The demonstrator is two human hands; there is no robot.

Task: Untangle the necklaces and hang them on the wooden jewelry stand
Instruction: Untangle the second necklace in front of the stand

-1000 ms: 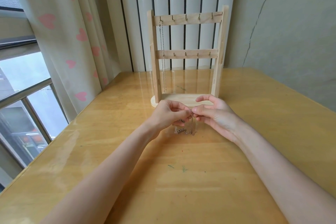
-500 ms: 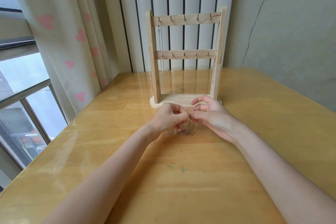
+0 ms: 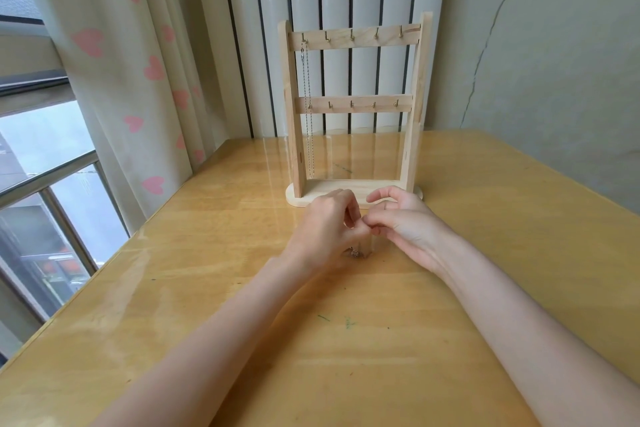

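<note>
Picking at the tangled necklace (image 3: 356,252), left hand (image 3: 329,225) and right hand (image 3: 403,218) have closed together, pinching it lower toward the counter (image 3: 346,340); untangling continues.

Glossy yellow wooden table (image 3: 519,253), reflecting light. Near the far edge, at the middle: a wooden jewelry stand (image 3: 353,104), upright, its base flat on the top. In front of the base, toward the middle of the table: a small tangle of chain (image 3: 356,253). Closer to the near edge: a few green pen marks (image 3: 348,322).
</note>
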